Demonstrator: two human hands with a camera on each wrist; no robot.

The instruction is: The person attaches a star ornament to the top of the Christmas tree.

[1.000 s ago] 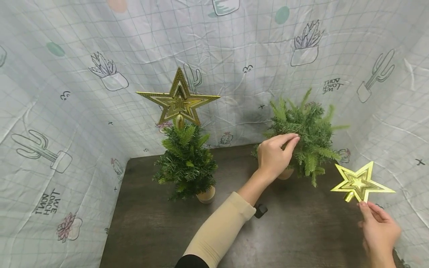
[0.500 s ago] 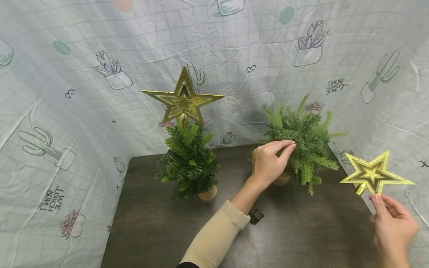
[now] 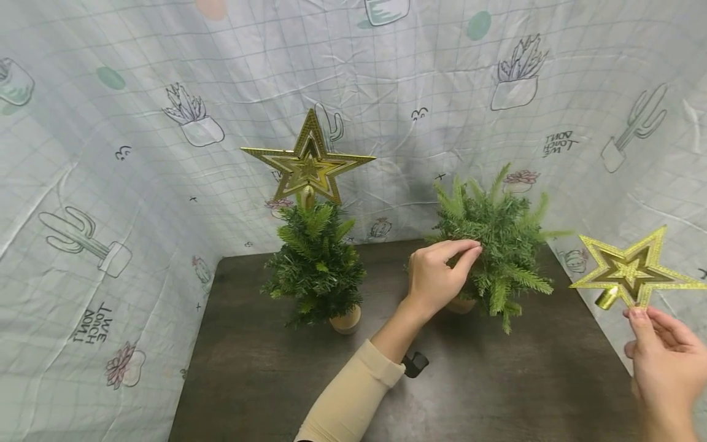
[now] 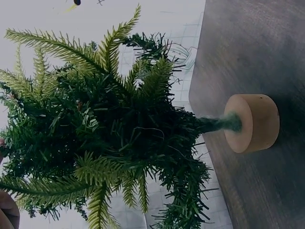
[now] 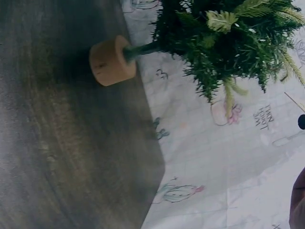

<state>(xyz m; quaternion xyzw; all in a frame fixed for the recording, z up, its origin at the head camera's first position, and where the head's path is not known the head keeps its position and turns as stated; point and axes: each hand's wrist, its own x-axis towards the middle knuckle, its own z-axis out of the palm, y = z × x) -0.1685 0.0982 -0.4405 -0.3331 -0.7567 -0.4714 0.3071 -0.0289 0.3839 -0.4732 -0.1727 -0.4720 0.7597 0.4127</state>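
Note:
In the head view my left hand (image 3: 439, 276) pinches the top of the right-hand small artificial Christmas tree (image 3: 497, 227) between thumb and fingers. The exact twig is hidden. This tree leans toward me; its round wooden base (image 4: 252, 123) stands on the table in the left wrist view. My right hand (image 3: 668, 362) pinches the lower point of a gold star tree topper (image 3: 629, 270), held up to the right of that tree. The star's short gold socket (image 3: 606, 298) points down and left. In the right wrist view only a dark bit of hand (image 5: 298, 200) shows.
A second small tree (image 3: 315, 264) with a gold star (image 3: 310, 161) on top stands left on the dark wooden table (image 3: 248, 374). A white cloth (image 3: 265, 73) printed with cacti hangs around the back and sides. A small black object (image 3: 415, 365) is beside my left wrist.
My left hand has drawn slightly back and left, and the tree's top has tilted with it toward me. My right hand has carried the gold star up and to the right.

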